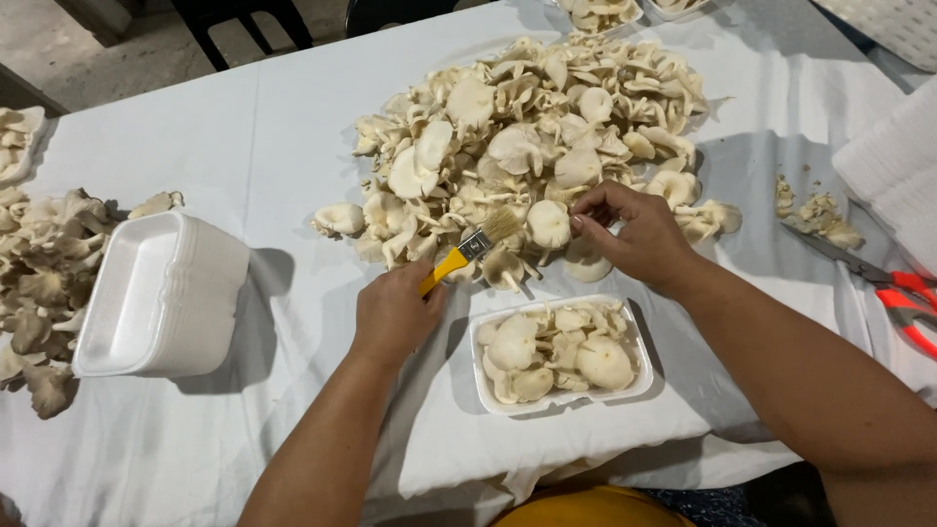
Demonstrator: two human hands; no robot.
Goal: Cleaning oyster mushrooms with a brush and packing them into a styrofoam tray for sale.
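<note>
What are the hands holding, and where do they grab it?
The left hand grips a paintbrush by its yellow handle. The right hand pinches an oyster mushroom in the pile, apparently at its edge.

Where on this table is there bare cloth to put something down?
Bare cloth shows between the stack of foam trays and the left hand with the brush, and at the far left corner of the table behind the stack. It is crowded around the mushroom pile, the filled tray, the right hand and the scissors.
</note>
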